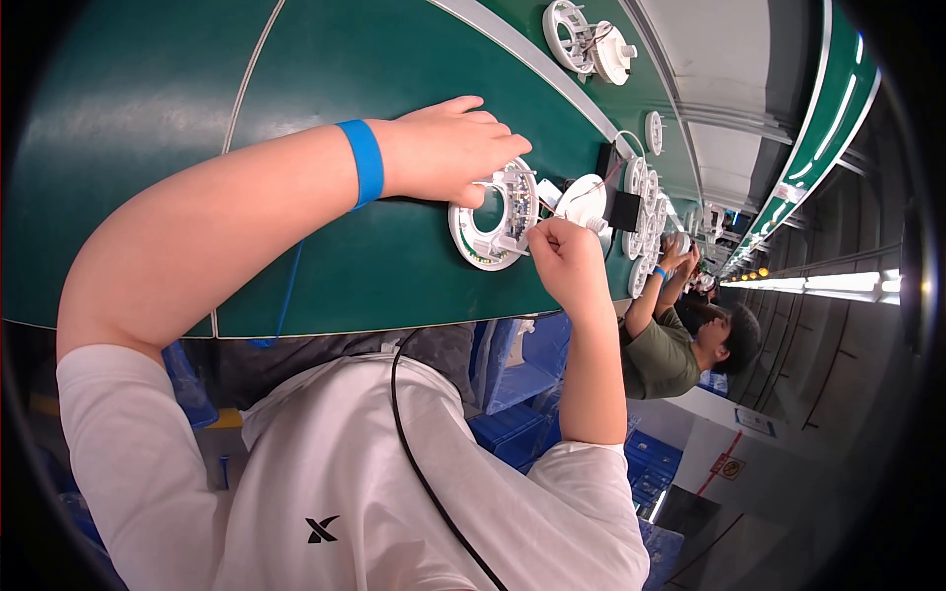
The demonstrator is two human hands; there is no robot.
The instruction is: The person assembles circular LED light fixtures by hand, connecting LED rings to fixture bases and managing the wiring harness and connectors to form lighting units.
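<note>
Our white shirt (394,492) fills the foreground. Beyond it our left hand (448,153) presses flat on the white ring-shaped part (490,219), fingers over its upper rim. Our right hand (562,258) pinches its lower right edge. The ring shows a green circuit board and lies on the green belt (374,256), a white round cap (583,200) just beside it.
</note>
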